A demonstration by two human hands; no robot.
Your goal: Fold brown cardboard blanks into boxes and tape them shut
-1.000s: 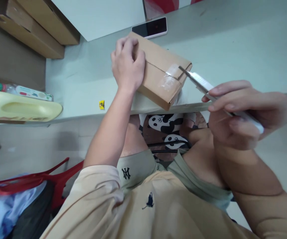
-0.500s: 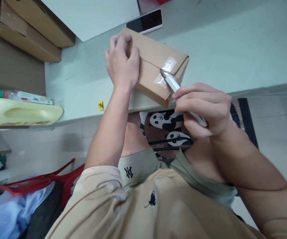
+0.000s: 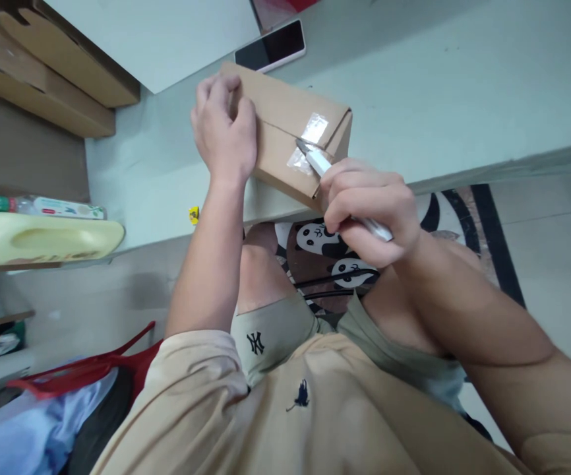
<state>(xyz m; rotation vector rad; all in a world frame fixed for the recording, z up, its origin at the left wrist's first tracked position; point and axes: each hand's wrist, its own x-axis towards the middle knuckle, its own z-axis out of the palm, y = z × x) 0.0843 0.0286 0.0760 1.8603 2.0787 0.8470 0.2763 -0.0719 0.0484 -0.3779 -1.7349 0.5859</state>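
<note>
A brown cardboard box (image 3: 285, 102) lies at the near edge of the table, turned at an angle. Clear tape (image 3: 314, 129) crosses the seam near its right end. My left hand (image 3: 226, 128) is closed on the box's left end, fingers curled over the top and their tips partly hidden. In my right hand (image 3: 369, 204) is a white utility knife (image 3: 318, 160), its handle running through the closed fingers. The dark blade tip meets the tape at the seam; how deep it goes I cannot tell.
Behind the box lies a phone (image 3: 270, 46) beside a large white panel (image 3: 157, 33). Cardboard boxes (image 3: 68, 79) stand at the far left, above a pale yellow container (image 3: 43, 237). A small yellow packet (image 3: 194, 215) sits near the table edge, left of my forearm.
The box, both hands and the knife have shifted left in view, partly because the camera turned. My right hand is a little nearer the box. The blade stays at the taped seam.
</note>
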